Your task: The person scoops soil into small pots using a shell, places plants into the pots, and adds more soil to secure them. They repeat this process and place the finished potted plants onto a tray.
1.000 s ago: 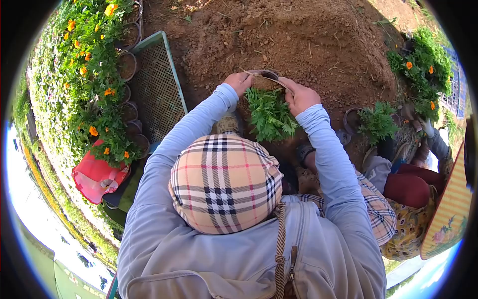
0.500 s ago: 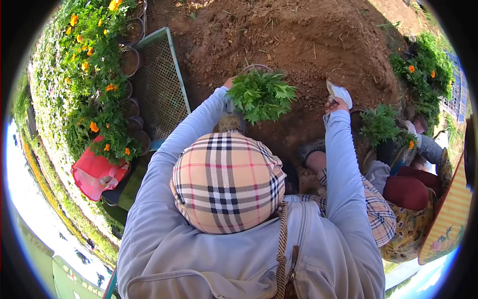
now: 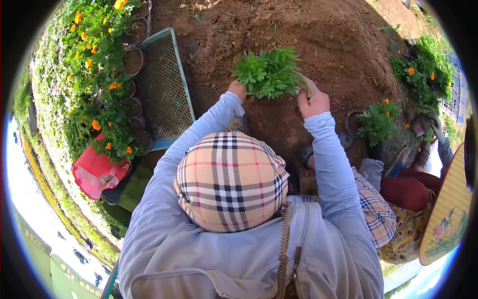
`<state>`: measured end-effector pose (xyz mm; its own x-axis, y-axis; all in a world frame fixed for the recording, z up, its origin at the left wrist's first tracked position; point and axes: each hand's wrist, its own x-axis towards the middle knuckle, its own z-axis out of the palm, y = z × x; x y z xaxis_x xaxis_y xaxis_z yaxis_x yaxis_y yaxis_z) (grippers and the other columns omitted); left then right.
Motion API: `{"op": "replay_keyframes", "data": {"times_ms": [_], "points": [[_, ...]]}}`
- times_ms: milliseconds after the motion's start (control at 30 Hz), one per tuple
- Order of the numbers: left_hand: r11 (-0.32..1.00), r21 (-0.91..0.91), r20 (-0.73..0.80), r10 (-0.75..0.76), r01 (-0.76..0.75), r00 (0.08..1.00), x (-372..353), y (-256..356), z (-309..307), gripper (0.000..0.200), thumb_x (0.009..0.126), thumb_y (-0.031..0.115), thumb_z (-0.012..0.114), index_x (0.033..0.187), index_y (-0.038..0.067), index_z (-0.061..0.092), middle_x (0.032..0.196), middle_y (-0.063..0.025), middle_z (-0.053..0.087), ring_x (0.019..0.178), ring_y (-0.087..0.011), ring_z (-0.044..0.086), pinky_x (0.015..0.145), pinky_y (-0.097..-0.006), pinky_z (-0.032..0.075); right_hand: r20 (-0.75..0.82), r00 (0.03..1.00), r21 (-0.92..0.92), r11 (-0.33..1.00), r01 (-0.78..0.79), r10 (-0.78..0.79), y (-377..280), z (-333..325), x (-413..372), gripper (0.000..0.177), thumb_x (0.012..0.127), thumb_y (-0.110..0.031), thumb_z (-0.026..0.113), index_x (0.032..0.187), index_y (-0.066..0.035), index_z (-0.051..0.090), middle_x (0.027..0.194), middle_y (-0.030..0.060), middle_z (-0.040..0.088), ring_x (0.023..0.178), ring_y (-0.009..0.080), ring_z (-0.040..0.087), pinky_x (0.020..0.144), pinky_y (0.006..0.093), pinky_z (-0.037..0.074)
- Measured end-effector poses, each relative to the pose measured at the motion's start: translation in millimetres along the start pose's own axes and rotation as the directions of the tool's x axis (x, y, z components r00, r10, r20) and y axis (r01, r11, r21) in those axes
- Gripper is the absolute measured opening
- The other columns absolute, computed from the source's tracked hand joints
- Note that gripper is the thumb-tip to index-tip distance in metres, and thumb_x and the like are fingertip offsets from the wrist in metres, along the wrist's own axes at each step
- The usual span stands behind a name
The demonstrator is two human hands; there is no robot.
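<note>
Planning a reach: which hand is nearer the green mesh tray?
Left. Left hand lies just right of the tray; right hand, gripping a pale tool, is farther, past the seedling clump.

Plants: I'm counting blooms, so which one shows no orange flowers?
The leafy plant between the left hand and right hand, over bare soil; the potted plant at right and the flower rows at left all show orange blooms.

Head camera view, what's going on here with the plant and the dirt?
A person in a plaid cap bends over a soil mound, both hands at a leafy seedling. The left hand is at its base; the right hand grips a pale object against its side. A mesh tray and potted orange flowers lie left; another person sits at right.
</note>
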<state>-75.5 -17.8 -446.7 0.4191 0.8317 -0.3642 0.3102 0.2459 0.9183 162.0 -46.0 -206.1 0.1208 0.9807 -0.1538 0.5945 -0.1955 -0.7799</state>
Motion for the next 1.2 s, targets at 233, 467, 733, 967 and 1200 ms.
{"op": "replay_keyframes", "data": {"times_ms": [233, 467, 733, 967, 1200], "points": [[0.522, -0.85, -0.297, -0.581, 0.067, 0.758, -62, 101, -75, 0.034, 0.085, 0.037, 0.035, 0.091, 0.008, 0.05, 0.07, -0.007, 0.057, 0.05, -0.0187, 0.053, 0.043, -0.0335, 0.045, 0.079, 0.903, 0.542, 0.742, -0.394, 0.422, 42, -14, -7, 0.018, 0.076, -0.012, 0.048, 0.085, 0.003, 0.055, 0.059, 0.0066, 0.056, 0.044, 0.0102, 0.05, 0.04, 0.0204, 0.038], [0.43, -0.823, -0.563, -0.698, -0.37, 0.442, -135, 77, -175, 0.033, 0.086, 0.03, 0.029, 0.091, 0.004, 0.048, 0.072, -0.0089, 0.057, 0.056, -0.0179, 0.054, 0.054, -0.034, 0.048, 0.213, 0.833, 0.488, 0.683, -0.544, 0.511, 65, -4, -24, 0.018, 0.076, -0.012, 0.047, 0.086, 0.002, 0.054, 0.059, 0.007, 0.055, 0.042, 0.01, 0.048, 0.037, 0.02, 0.036], [0.423, -0.803, -0.548, -0.802, -0.42, 0.239, -118, 63, -239, 0.026, 0.081, 0.029, 0.047, 0.085, 0.003, 0.049, 0.067, -0.0074, 0.056, 0.055, -0.0175, 0.053, 0.049, -0.0259, 0.045, 0.197, 0.849, 0.459, 0.719, -0.521, 0.49, 72, 10, -32, 0.018, 0.075, -0.014, 0.049, 0.082, 0.001, 0.054, 0.057, 0.0062, 0.055, 0.041, 0.0115, 0.05, 0.037, 0.0213, 0.038], [0.415, -0.804, -0.532, -0.822, -0.426, 0.204, -82, 59, -268, 0.024, 0.081, 0.025, 0.049, 0.083, 0.002, 0.049, 0.064, -0.0077, 0.055, 0.052, -0.0154, 0.053, 0.041, -0.0237, 0.042, 0.207, 0.795, 0.305, 0.735, -0.606, 0.57, 89, -5, -53, 0.018, 0.076, -0.012, 0.046, 0.082, 0.003, 0.054, 0.058, 0.0076, 0.055, 0.042, 0.0116, 0.05, 0.038, 0.0212, 0.038], [0.381, -0.892, -0.45, -0.802, -0.243, 0.392, -84, 28, -263, 0.035, 0.079, 0.039, 0.047, 0.085, 0.005, 0.052, 0.079, -0.0055, 0.058, 0.063, -0.0137, 0.055, 0.051, -0.0237, 0.045, 0.162, 0.683, 0.068, 0.683, -0.728, 0.712, 130, -50, -68, 0.02, 0.073, -0.01, 0.047, 0.083, 0.007, 0.051, 0.057, 0.011, 0.056, 0.041, 0.0157, 0.052, 0.036, 0.0245, 0.04]]}}
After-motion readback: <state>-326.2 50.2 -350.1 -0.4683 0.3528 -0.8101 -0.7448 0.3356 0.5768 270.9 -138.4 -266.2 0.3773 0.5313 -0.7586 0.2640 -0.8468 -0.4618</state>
